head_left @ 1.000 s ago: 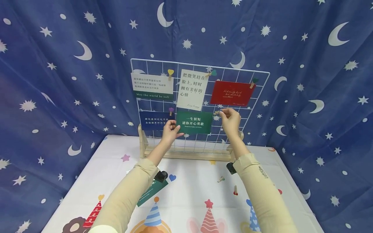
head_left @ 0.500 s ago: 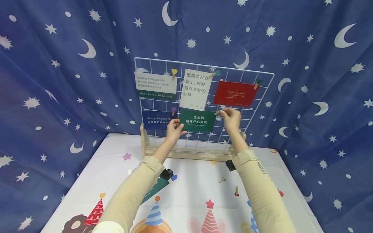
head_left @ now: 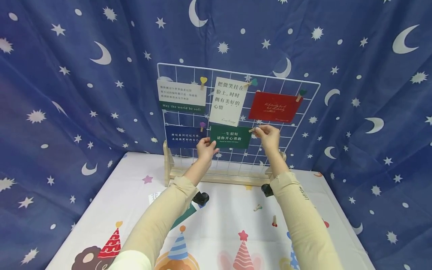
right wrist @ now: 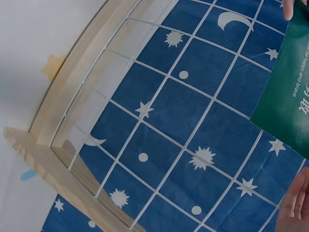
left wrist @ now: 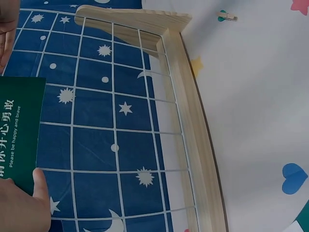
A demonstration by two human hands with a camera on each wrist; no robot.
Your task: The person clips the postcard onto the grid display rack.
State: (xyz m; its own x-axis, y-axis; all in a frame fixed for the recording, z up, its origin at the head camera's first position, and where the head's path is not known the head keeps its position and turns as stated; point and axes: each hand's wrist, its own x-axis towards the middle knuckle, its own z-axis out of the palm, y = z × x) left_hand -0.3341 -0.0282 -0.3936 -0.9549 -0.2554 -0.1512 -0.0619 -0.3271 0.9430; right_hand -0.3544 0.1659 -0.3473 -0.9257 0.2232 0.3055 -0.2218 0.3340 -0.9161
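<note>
Green card (head_left: 230, 137) has risen slightly since the earlier frame; I find it in front of the rack (head_left: 219, 177), between its side edges, top edge at the foot of the white card (head_left: 227, 101). Left hand (head_left: 206, 149) grasps its lower left corner. Right hand (head_left: 270, 138) pinches a clothespin (head_left: 251, 130) at its upper right corner; whether that bites, I cannot tell.

five cards (head_left: 275, 107) at one grid rack (head_left: 219, 177); seven clips (head_left: 203, 81): four on cards, one in fingers (head_left: 262, 131), two on table (head_left: 226, 213)
</note>
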